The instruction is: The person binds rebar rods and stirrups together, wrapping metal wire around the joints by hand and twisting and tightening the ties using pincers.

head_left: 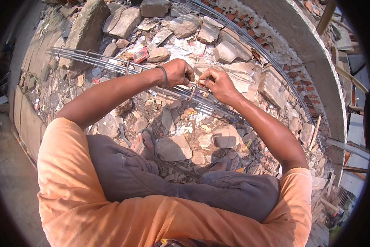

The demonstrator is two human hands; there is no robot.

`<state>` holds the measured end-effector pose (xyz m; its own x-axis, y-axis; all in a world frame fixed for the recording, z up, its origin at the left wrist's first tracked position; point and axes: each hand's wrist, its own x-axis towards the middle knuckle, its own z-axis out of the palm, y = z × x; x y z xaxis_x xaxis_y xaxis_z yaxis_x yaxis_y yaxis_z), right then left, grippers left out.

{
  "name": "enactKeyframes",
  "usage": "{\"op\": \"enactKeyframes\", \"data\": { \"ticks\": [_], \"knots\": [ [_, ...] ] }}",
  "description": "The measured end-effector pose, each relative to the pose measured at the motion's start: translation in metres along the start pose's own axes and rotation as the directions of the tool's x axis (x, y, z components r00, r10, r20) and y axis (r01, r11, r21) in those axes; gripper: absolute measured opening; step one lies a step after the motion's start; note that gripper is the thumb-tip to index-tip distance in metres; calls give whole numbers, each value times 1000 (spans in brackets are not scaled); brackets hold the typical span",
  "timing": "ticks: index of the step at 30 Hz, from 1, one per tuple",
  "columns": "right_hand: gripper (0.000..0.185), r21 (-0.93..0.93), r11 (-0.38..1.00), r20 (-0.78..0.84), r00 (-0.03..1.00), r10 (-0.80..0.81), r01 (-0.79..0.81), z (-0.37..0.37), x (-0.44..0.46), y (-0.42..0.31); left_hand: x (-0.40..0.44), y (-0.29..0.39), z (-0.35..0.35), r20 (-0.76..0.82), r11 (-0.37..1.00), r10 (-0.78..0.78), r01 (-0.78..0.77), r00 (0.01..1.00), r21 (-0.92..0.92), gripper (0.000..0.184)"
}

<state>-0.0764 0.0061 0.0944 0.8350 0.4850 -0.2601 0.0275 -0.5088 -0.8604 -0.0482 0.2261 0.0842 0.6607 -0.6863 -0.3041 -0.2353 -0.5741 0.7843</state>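
A long bundle of steel rebar (111, 64) runs across in front of me, with several square stirrups (85, 56) around it. My left hand (179, 73), wearing a dark wristband (164, 76), is closed in a pinch just above the bars. Facing it, my right hand (220, 84) has thumb and forefinger pinched together. Both sets of fingertips meet near a rusty stirrup (193, 93); whatever is between them is too small to make out. Thin wire strands (234, 71) spread out just beyond my hands.
Broken concrete and stones cover the ground, including a large slab (88, 31) at upper left and a flat block (173, 148) between my sandalled feet (146, 144). More long bars (255, 43) curve past a low concrete wall (317, 53) on the right.
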Motion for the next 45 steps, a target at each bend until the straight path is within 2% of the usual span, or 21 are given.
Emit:
{"op": "enactKeyframes", "data": {
  "ticks": [2,5,8,11,14,17,18,21,23,25,28,31,34,37,41,42,45],
  "knots": [
    [12,-12,1000,-8,1000,13,-13,-1,-2,-5,-5,9,-3,16,998,-26,25,1000,62,17],
    [12,-51,998,1,999,39,-39,-2,-3,-12,-5,3,5,-7,995,-35,34,999,-97,19],
    [12,114,991,-79,994,74,-65,10,2,10,-2,5,5,7,975,-81,81,997,-205,18],
    [11,122,990,-192,978,87,-65,20,-1,8,1,3,11,-27,996,-61,60,998,-65,17],
    [11,132,989,-207,974,93,-66,24,1,10,-2,3,16,-69,998,-53,54,996,19,15],
    [11,34,999,-192,980,43,-38,21,1,-1,0,-9,19,-105,995,79,-72,991,69,14],
    [10,42,999,-185,982,40,-33,22,1,0,0,-6,19,-78,1000,-1,3,997,16,15],
    [9,50,998,-168,984,50,-42,20,3,0,-2,3,10,-40,992,-16,11,999,-127,15],
    [7,44,995,-157,983,95,-90,19,2,-2,-2,8,1,35,997,16,-14,999,-82,21],
    [6,123,991,-170,983,66,-46,21,2,2,1,5,-2,76,994,97,-94,992,-47,25],
    [7,145,987,-161,983,86,-63,21,1,-3,11,-10,-1,172,947,135,-76,976,-313,33],
    [9,118,987,-142,982,121,-105,18,0,-7,16,-10,-7,259,952,74,8,963,-305,36],
    [8,114,986,-134,982,134,-119,18,2,-6,26,-24,-6,385,791,16,224,923,-570,37],
    [8,130,979,-121,978,171,-155,15,3,-13,35,-30,-5,490,767,11,307,872,-563,42],
    [9,272,950,-115,974,193,-156,17,0,-15,32,-23,-3,409,864,38,176,912,-472,50],
    [10,289,947,-120,976,184,-143,18,1,-10,28,-12,-7,394,946,31,100,919,-308,53],
    [11,292,947,-126,976,180,-137,20,2,-2,12,4,-2,218,999,48,-43,975,-26,53]
  ]
}}
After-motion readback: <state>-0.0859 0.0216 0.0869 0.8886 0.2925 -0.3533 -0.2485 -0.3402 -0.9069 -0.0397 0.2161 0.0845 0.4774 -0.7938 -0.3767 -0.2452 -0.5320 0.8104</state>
